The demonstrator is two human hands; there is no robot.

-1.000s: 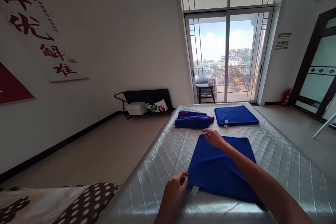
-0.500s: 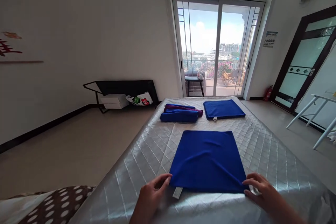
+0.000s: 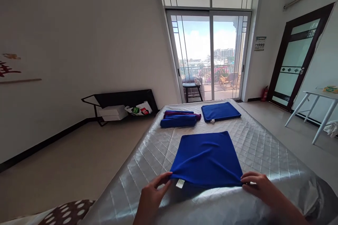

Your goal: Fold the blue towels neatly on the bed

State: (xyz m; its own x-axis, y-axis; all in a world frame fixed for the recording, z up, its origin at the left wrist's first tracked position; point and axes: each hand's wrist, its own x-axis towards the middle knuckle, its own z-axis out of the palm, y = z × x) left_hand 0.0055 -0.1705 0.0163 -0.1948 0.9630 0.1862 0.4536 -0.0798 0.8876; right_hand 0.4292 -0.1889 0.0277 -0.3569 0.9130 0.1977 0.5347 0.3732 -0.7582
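Note:
A square blue cloth (image 3: pixel 207 158) lies spread on the quilted silver mattress (image 3: pixel 142 179), with slight creases running across it. My left hand (image 3: pixel 154 190) pinches its near left corner between thumb and fingers. At the near right corner, my right hand (image 3: pixel 256 184) grips the fabric the same way. The near edge looks slightly raised between both hands. A small white label (image 3: pixel 180 183) sticks out from that edge, close to my left hand.
Beyond the cloth lie rolled blue and purple cloths (image 3: pixel 179 119) and a flat stack of blue cloth (image 3: pixel 220 111). A brown polka-dot fabric (image 3: pixel 66 212) sits at the lower left. A black rack (image 3: pixel 124 100) stands by the wall, a white table (image 3: pixel 319 95) at right.
Both hands keep hold of the near corners; the near edge now looks a little lifted and pulled taut. The camera view has shifted slightly, tilting upward.

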